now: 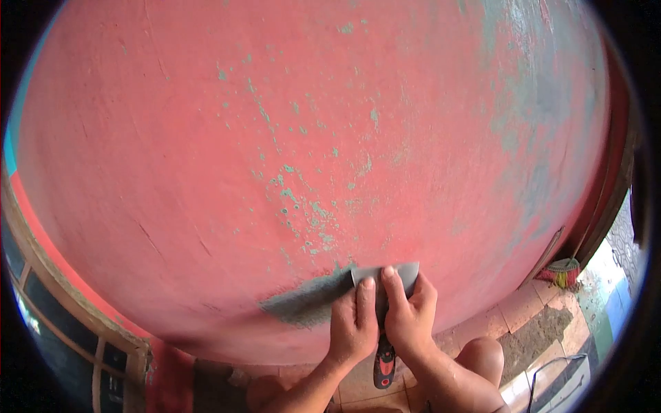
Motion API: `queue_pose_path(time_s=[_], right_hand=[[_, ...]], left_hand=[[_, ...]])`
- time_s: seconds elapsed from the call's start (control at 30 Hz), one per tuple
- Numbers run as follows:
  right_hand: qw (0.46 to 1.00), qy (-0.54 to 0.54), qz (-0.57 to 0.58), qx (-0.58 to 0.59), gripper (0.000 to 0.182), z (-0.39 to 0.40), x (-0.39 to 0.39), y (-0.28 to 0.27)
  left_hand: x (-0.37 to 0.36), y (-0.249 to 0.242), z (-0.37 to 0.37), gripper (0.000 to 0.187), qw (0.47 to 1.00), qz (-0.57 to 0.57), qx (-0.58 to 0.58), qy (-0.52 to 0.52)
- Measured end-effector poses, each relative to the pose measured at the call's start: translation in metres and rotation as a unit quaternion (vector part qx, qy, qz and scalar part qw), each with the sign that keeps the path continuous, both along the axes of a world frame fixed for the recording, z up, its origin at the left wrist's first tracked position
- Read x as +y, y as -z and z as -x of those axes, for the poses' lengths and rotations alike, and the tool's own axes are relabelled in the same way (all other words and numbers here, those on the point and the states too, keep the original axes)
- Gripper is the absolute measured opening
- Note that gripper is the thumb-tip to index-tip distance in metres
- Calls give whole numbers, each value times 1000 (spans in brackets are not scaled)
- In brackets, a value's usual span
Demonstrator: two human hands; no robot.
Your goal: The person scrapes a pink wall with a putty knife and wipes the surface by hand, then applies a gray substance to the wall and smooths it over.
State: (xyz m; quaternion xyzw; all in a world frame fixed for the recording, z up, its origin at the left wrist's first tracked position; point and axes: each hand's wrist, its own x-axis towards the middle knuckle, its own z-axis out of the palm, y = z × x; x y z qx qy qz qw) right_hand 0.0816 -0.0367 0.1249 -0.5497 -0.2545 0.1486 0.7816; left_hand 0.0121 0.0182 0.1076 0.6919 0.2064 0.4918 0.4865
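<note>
Wall (172, 138) (head view): red-pink paint is filling the background, green flecks showing through; a grey patch (310, 301) is lying left of the blade.
Scraper (406, 275): standing lengthwise between both hands, neither clearly nearer, its blade pointing up the wall and apparently meeting it, its handle (384, 365) hanging between the wrists.
Left hand (353, 323): gripping the scraper's left side.
Right hand (411, 316): gripping its right side, a digit pressing the blade.
Writing: no legible lettering is showing.

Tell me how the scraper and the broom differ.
The scraper is held by the left hand and right hand; the broom sits untouched near the wall. The scraper ends in a flat grey blade, the broom in multicoloured bristles. Both show some red.
</note>
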Motion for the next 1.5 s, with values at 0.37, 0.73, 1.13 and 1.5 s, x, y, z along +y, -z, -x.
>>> queue_pose_path(time_s=[0.37,0.73,1.13,1.5], right_hand=[[998,-11,43,42,23,-4,-9,34],[1000,14,-6,24,23,-10,-5,25],[998,9,56,27,27,-13,-13,24],[999,1,46,28,28,-11,-13,30]], left_hand=[[-10,38,-4,38,998,33,45,12],[-9,20,-9,38,998,6,53,21],[-11,29,-15,37,999,1,39,14],[-11,22,-9,38,998,2,62,11]])
